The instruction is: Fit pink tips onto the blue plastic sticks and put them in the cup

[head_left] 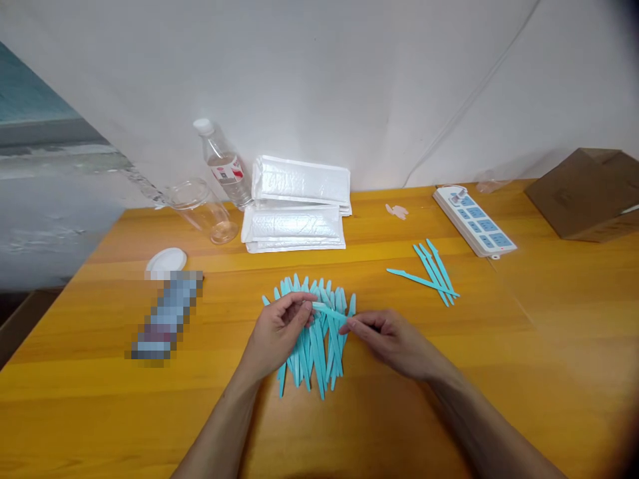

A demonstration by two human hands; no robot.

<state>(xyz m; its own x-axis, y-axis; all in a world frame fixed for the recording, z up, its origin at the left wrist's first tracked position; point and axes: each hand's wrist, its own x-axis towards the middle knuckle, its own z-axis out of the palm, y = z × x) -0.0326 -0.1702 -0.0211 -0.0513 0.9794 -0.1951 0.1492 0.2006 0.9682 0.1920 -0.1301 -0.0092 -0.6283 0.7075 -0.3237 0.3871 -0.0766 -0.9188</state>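
Observation:
A thin turquoise plastic stick [330, 311] is stretched between my two hands, above a spread pile of similar turquoise sticks [317, 352] on the wooden table. My left hand [284, 327] pinches its paler left end between thumb and fingers. The right end sits in the closed fingertips of my right hand [382, 336]. Several more turquoise sticks [434, 269] lie crossed in a small group to the right, apart from the pile.
White padded envelopes [297, 229] lie stacked near the wall. Left of them are a bottle [227, 166], an open clear jar [202, 209], a white lid [167, 261] and a blurred flat object [167, 316]. A power strip [474, 223] and brown box [586, 193] are at the right.

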